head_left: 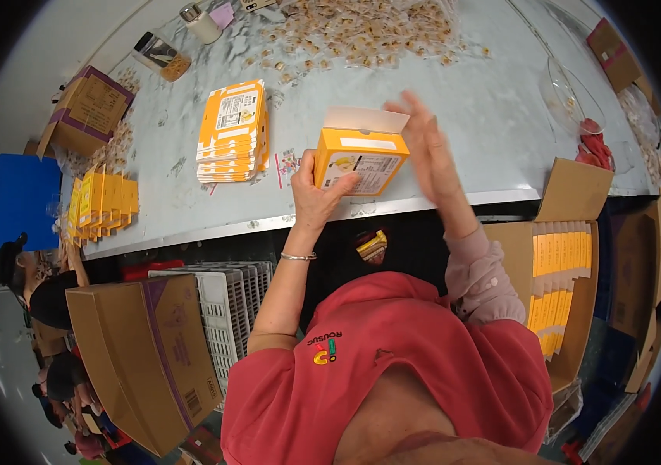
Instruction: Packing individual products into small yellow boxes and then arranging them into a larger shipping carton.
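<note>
An orange-and-white carton (371,170) stands over the near edge of the table, its white top flap (366,119) raised. My left hand (317,188) grips this carton from its left side, the thumb lying across the printed face. Just right of the carton, my right hand (430,151) is held up, somewhat smeared by motion, with fingers stretched and nothing in it. To the left lies a stack of flat, unfolded orange cartons (231,128). A small colourful printed sheet (287,167) lies between that stack and my left hand.
Small clear-wrapped pieces (369,31) are heaped at the table's far side. Standing orange boxes (102,203) sit at the left. An open cardboard case (520,256) at the right holds rows of orange boxes. A closed cardboard case (125,349) and grey crates (226,310) stand lower left. Other people work at far left.
</note>
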Action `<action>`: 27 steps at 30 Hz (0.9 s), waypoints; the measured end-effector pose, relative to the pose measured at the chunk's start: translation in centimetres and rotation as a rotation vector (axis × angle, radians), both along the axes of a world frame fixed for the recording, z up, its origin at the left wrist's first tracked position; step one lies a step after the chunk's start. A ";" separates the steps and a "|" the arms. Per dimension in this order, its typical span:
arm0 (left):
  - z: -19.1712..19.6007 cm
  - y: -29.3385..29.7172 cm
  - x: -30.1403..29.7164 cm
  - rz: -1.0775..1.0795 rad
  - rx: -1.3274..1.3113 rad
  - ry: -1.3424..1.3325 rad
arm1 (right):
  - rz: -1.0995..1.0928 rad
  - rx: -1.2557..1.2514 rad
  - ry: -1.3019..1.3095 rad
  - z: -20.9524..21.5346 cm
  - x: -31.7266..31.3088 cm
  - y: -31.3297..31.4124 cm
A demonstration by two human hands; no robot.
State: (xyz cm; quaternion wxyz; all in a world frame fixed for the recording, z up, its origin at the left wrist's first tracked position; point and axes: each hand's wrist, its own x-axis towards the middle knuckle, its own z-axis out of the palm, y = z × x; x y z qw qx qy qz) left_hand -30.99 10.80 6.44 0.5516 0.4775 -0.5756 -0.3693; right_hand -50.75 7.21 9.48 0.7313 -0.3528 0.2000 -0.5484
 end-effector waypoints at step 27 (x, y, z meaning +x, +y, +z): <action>2.0 -6.2 -1.0 -0.212 0.187 -0.309 | -1.564 0.718 1.911 -7.3 -46.5 34.5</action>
